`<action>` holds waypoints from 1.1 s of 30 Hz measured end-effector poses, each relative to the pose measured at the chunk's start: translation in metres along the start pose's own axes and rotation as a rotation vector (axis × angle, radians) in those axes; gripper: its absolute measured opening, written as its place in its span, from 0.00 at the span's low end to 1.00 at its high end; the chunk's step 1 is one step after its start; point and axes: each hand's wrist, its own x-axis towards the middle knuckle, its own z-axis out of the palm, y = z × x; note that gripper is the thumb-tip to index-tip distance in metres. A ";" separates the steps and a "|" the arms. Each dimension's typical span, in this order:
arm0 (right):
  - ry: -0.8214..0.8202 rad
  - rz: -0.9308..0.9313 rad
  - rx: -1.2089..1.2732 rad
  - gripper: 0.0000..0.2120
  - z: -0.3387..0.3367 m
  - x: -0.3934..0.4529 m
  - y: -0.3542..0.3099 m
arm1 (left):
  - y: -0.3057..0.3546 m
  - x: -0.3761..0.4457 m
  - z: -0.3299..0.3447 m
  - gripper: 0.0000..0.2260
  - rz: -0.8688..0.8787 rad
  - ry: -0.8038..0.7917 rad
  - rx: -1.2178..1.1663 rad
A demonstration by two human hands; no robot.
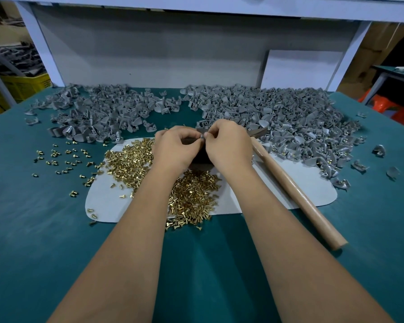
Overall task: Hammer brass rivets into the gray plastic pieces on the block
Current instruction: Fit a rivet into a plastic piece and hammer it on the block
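both hands point(176, 146) point(228, 145) w/ fingers on gray piece point(202, 135) over block point(200, 155)

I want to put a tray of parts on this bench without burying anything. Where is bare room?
Bare green table cover lies near-left, below the scattered brass rivets, and near-right beyond the hammer handle. Crowded: the gray plastic pieces along the back and the rivet pile on the white mat.

Yellow crate point(26, 86) beside green table point(33, 229).

My desk point(33, 229) is teal, the mat point(301, 190) pale grey; rivets point(126, 159) shine brass-gold, plastic pieces point(278, 108) are grey, the hammer handle point(296, 194) light wood, upper-left crate point(26, 85) yellow.
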 end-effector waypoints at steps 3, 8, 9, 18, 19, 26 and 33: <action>0.020 -0.002 0.009 0.04 0.001 -0.003 -0.001 | 0.000 0.000 0.000 0.08 0.005 0.005 0.002; 0.052 0.021 0.052 0.10 0.005 -0.006 -0.002 | -0.001 -0.002 0.001 0.07 0.009 0.019 -0.005; 0.054 0.026 0.067 0.10 0.006 -0.006 -0.002 | -0.002 -0.002 0.001 0.05 0.011 0.019 -0.005; 0.070 0.029 0.158 0.08 0.012 -0.005 0.004 | -0.001 -0.003 -0.001 0.06 -0.009 -0.001 -0.043; 0.075 0.021 0.144 0.08 0.012 -0.005 0.005 | -0.001 -0.003 -0.001 0.06 -0.008 -0.002 -0.047; 0.083 -0.015 0.124 0.08 0.012 -0.004 0.008 | 0.001 -0.005 0.001 0.07 -0.021 0.008 -0.050; 0.072 -0.049 0.163 0.08 0.012 -0.005 0.012 | 0.004 -0.007 0.000 0.04 -0.021 0.006 -0.014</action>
